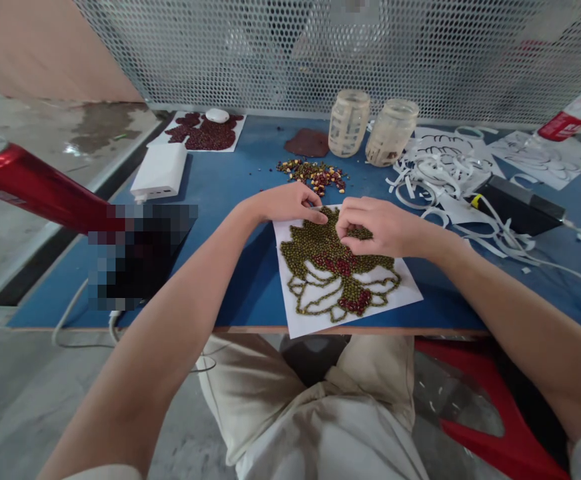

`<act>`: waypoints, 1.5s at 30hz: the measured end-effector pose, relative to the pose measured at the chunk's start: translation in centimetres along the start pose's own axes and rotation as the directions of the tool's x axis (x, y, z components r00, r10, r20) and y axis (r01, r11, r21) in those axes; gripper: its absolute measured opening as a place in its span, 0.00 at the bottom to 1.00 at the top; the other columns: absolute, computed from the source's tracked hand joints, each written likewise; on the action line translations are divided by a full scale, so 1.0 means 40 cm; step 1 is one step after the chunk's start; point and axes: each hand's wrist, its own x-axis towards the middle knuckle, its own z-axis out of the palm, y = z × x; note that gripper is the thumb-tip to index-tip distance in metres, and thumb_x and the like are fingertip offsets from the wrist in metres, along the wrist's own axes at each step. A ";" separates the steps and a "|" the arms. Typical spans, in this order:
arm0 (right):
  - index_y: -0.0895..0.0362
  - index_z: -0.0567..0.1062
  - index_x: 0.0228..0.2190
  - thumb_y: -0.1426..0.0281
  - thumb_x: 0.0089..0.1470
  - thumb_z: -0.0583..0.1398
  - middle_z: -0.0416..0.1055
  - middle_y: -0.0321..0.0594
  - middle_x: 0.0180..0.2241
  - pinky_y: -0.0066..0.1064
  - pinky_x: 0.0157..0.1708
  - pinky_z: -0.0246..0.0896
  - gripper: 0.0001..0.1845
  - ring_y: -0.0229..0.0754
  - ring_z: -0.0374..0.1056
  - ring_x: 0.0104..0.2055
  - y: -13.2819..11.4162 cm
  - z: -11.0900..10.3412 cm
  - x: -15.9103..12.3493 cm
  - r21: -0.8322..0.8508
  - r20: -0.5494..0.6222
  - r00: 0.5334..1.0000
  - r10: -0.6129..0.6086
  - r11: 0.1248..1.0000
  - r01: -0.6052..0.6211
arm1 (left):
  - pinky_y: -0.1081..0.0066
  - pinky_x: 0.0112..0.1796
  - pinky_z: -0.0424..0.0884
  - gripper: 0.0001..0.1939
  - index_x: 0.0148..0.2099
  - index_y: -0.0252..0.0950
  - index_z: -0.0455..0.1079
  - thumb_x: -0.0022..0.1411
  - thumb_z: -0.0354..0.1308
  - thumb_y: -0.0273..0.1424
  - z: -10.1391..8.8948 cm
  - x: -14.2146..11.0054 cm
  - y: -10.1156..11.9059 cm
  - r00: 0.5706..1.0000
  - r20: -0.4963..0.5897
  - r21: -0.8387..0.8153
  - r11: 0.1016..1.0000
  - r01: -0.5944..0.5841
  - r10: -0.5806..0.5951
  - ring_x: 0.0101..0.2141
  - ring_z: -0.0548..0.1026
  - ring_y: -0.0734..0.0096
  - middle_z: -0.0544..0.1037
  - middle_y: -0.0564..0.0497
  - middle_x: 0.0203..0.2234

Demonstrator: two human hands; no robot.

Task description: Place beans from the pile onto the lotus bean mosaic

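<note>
Bean mosaic (313,237) at the tabletop's (243,293) near edge: lower shapes outlined, mostly unfilled; upper part largely filled. Right hand (381,225) and left hand (290,201) curl over it; grip contents, I cannot tell. Beyond, loose beans (320,179); 2 jars (349,125) near the far edge.

Blue table (240,267); perforated metal screen (250,60) behind; grey floor (190,427); red chair (505,413).
</note>
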 end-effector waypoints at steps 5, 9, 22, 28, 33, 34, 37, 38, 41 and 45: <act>0.51 0.76 0.37 0.67 0.70 0.62 0.78 0.42 0.43 0.43 0.51 0.62 0.06 0.50 0.72 0.45 -0.032 0.048 0.024 -0.030 -0.039 0.994 -0.102 0.994 0.101 | 0.66 0.31 0.56 0.15 0.29 0.38 0.76 0.56 0.64 0.45 0.018 0.012 0.021 0.998 -0.023 0.019 0.998 -0.053 0.054 0.26 0.63 0.72 0.71 0.55 0.22; 0.51 0.77 0.39 0.66 0.73 0.61 0.79 0.43 0.43 0.43 0.51 0.61 0.07 0.50 0.73 0.46 -0.038 0.084 0.038 -0.072 -0.040 0.986 -0.163 0.984 0.160 | 0.65 0.33 0.57 0.15 0.25 0.38 0.74 0.59 0.61 0.42 0.013 0.015 0.018 0.990 -0.031 0.100 0.986 -0.135 0.139 0.27 0.65 0.71 0.71 0.54 0.21; 0.52 0.81 0.40 0.66 0.76 0.60 0.80 0.43 0.42 0.43 0.50 0.56 0.11 0.49 0.72 0.45 -0.056 0.111 0.044 -0.150 -0.012 0.987 -0.158 0.977 0.154 | 0.65 0.36 0.62 0.12 0.31 0.37 0.82 0.62 0.65 0.38 -0.013 -0.004 -0.018 0.966 -0.196 0.203 0.970 -0.130 0.171 0.29 0.72 0.69 0.80 0.51 0.23; 0.52 0.83 0.41 0.66 0.73 0.64 0.82 0.43 0.45 0.44 0.53 0.58 0.08 0.50 0.75 0.47 -0.055 0.101 0.041 0.002 -0.042 0.999 -0.018 1.000 0.018 | 0.66 0.35 0.63 0.12 0.32 0.37 0.83 0.63 0.64 0.38 -0.014 -0.005 -0.021 0.958 -0.213 0.236 0.962 -0.139 0.191 0.28 0.74 0.69 0.81 0.51 0.24; 0.54 0.83 0.37 0.69 0.67 0.69 0.81 0.41 0.41 0.42 0.52 0.60 0.04 0.49 0.75 0.45 -0.065 0.109 0.049 0.141 -0.072 0.994 0.076 0.988 -0.065 | 0.66 0.36 0.65 0.12 0.32 0.38 0.83 0.64 0.63 0.37 -0.016 -0.005 -0.029 0.963 -0.213 0.274 0.956 -0.104 0.166 0.30 0.76 0.69 0.82 0.51 0.25; 0.54 0.82 0.37 0.69 0.66 0.71 0.81 0.41 0.40 0.41 0.51 0.61 0.04 0.48 0.74 0.45 -0.068 0.112 0.050 0.158 -0.084 0.992 0.099 0.984 -0.085 | 0.66 0.37 0.66 0.12 0.32 0.38 0.83 0.64 0.63 0.37 -0.016 -0.004 -0.030 0.963 -0.220 0.288 0.954 -0.087 0.154 0.30 0.76 0.68 0.82 0.51 0.25; 0.54 0.81 0.35 0.71 0.63 0.72 0.79 0.39 0.39 0.39 0.48 0.60 0.06 0.47 0.72 0.43 -0.074 0.119 0.054 0.183 -0.102 0.984 0.146 0.975 -0.126 | 0.64 0.39 0.67 0.13 0.33 0.39 0.84 0.66 0.62 0.38 -0.016 -0.001 -0.036 0.956 -0.273 0.353 0.935 -0.007 0.110 0.31 0.76 0.66 0.81 0.50 0.25; 0.54 0.81 0.34 0.71 0.63 0.72 0.79 0.39 0.38 0.39 0.48 0.60 0.06 0.46 0.72 0.42 -0.075 0.120 0.055 0.184 -0.100 0.983 0.152 0.974 -0.132 | 0.64 0.40 0.68 0.14 0.34 0.39 0.85 0.67 0.61 0.39 -0.017 0.000 -0.037 0.949 -0.302 0.370 0.929 0.029 0.091 0.32 0.77 0.65 0.82 0.49 0.26; 0.53 0.79 0.34 0.71 0.63 0.72 0.77 0.38 0.37 0.39 0.48 0.59 0.07 0.46 0.71 0.42 -0.075 0.123 0.056 0.175 -0.085 0.984 0.158 0.974 -0.142 | 0.64 0.43 0.71 0.13 0.39 0.41 0.86 0.68 0.62 0.40 -0.020 0.001 -0.043 0.909 -0.416 0.366 0.919 0.146 0.021 0.36 0.80 0.61 0.84 0.48 0.30; 0.53 0.79 0.34 0.70 0.63 0.71 0.77 0.38 0.36 0.40 0.49 0.58 0.07 0.46 0.70 0.41 -0.075 0.123 0.058 0.170 -0.078 0.984 0.159 0.975 -0.144 | 0.62 0.47 0.75 0.13 0.43 0.41 0.86 0.70 0.62 0.41 -0.026 0.000 -0.052 0.816 -0.571 0.293 0.906 0.307 -0.092 0.42 0.82 0.56 0.87 0.45 0.36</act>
